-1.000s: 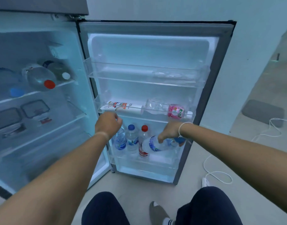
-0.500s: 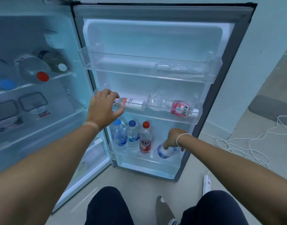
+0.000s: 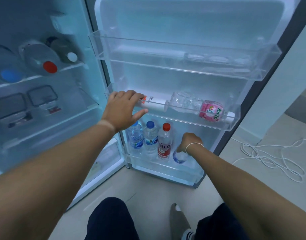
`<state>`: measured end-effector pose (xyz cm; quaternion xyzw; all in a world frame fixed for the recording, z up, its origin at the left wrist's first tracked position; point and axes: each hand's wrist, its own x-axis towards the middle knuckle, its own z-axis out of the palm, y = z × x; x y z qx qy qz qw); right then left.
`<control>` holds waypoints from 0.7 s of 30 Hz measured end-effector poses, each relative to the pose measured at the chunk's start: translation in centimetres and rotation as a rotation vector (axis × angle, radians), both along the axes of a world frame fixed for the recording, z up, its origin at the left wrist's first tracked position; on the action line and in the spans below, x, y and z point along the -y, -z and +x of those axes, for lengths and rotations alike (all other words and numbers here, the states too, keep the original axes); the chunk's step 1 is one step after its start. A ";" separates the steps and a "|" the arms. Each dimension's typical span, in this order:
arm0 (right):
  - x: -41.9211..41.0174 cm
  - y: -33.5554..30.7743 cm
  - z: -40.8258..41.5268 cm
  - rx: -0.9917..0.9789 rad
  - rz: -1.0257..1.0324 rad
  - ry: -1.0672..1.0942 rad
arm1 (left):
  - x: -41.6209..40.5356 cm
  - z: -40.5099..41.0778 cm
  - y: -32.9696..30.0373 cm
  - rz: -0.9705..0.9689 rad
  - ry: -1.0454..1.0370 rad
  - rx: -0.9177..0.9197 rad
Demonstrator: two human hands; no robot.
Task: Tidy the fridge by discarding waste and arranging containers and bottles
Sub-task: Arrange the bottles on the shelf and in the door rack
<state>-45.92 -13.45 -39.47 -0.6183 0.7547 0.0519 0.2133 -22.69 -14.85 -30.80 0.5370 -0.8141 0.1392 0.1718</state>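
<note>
The fridge door stands open with three clear racks. My left hand [image 3: 121,108] rests with fingers spread over the left end of a white tube [image 3: 154,104] lying in the middle rack [image 3: 186,122]. A crumpled clear bottle with a pink label [image 3: 200,106] lies beside the tube. My right hand [image 3: 189,142] grips the top of a water bottle [image 3: 180,157] standing in the bottom rack [image 3: 166,168]. To its left stand two blue-capped bottles [image 3: 150,137] and a red-capped bottle [image 3: 164,142].
Inside the fridge, bottles lie on the upper shelf [image 3: 44,63] and lidded containers [image 3: 41,96] sit on the shelf below. The top door rack [image 3: 183,66] holds little. A white cable [image 3: 270,153] coils on the floor at right. My knees are below.
My right hand has stood the tilted water bottle upright in the bottom rack. My left hand rose from a fist by the bottles and spread over the white tube. The view moved closer.
</note>
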 end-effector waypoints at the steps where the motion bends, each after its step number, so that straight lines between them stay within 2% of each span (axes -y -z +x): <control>1: 0.2 0.3 0.0 0.022 -0.004 0.020 | 0.0 -0.1 0.0 -0.003 0.004 -0.002; 7: 1.5 1.2 0.4 0.075 -0.058 0.058 | 0.3 -0.2 0.1 -0.025 -0.011 0.005; 14: 2.6 1.5 0.5 0.042 -0.163 0.051 | 0.2 -0.2 0.1 -0.007 -0.034 0.028; 21: 2.1 1.7 0.5 0.174 -0.200 0.056 | 0.2 -0.2 0.1 0.011 -0.038 0.040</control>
